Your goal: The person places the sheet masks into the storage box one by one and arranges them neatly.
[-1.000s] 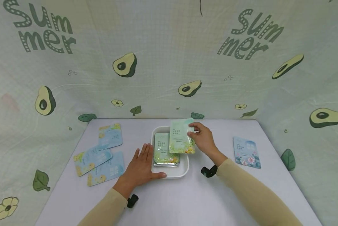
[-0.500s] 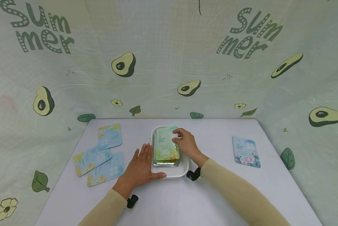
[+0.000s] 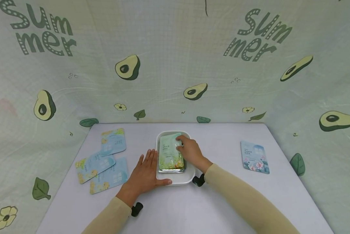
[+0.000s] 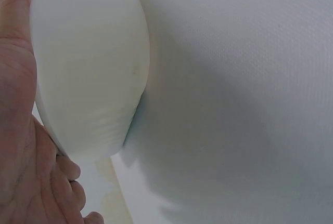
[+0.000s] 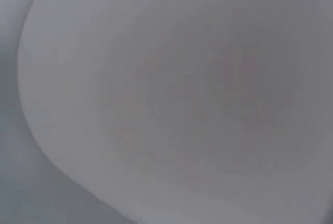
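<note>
In the head view, a white tray (image 3: 179, 180) holds a stack of green flat sachets with a silvery edge showing at the bottom. The top green sachet (image 3: 169, 152) lies along the stack, and my right hand (image 3: 192, 153) pinches its right edge with thumb and fingers. My left hand (image 3: 144, 177) lies with straight fingers against the tray's left side, its thumb along the front rim. The left wrist view shows the tray's outer wall (image 4: 91, 68) close beside the palm. A blurred pale surface fills the right wrist view, where no fingers show.
On the left lie several blue sachets with yellow prints, an upper one (image 3: 113, 142) apart from two overlapping ones, the lower of them (image 3: 112, 177) nearest me. A single blue sachet (image 3: 255, 157) with pink flowers lies at the right. A printed cloth (image 3: 163, 65) hangs behind the table.
My right hand has moved left and slightly down with the green sachet, bringing it from over the tray's right part onto the stack. My left hand has stayed in place.
</note>
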Available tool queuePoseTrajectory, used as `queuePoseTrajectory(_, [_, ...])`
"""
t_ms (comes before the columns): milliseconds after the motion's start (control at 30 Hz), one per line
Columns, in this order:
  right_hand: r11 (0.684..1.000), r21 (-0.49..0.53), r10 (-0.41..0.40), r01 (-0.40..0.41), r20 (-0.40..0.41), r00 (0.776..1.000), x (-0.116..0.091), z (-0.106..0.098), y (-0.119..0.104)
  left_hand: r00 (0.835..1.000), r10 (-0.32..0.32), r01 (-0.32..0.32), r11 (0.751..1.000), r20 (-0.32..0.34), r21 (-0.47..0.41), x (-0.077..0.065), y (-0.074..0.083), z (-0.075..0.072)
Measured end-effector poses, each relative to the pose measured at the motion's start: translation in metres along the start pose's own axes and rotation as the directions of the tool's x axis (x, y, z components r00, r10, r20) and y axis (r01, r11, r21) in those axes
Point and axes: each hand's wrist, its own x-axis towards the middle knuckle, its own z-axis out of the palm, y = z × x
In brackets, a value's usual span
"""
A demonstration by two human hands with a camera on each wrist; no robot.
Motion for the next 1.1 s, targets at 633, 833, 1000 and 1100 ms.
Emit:
queuePoseTrajectory(633, [0.997,-0.055,-0.056,0.050,-0.111,0.992,-0.028,-0.029,0.034,1.000,-0.008,0.008,0.999,-0.004,-0.044,-0.001,0.001,-0.001])
queuePoseTrajectory(833, [0.991,-0.129,0.036,-0.045,-0.072,0.997,-0.055,-0.058,0.088,1.000,-0.010,0.010,0.999,0.000,-0.048,-0.001,0.001,0.000])
queuePoseTrajectory(1000, [0.971,-0.200,0.121,-0.129,-0.052,0.991,-0.086,-0.088,0.136,1.000,-0.011,0.011,0.998,0.005,-0.056,-0.001,0.001,0.000])
queuePoseTrajectory(1100, [0.955,-0.248,0.153,-0.161,-0.054,0.987,-0.106,-0.103,0.160,1.000,-0.010,0.011,0.998,0.008,-0.056,-0.001,0.001,0.000])
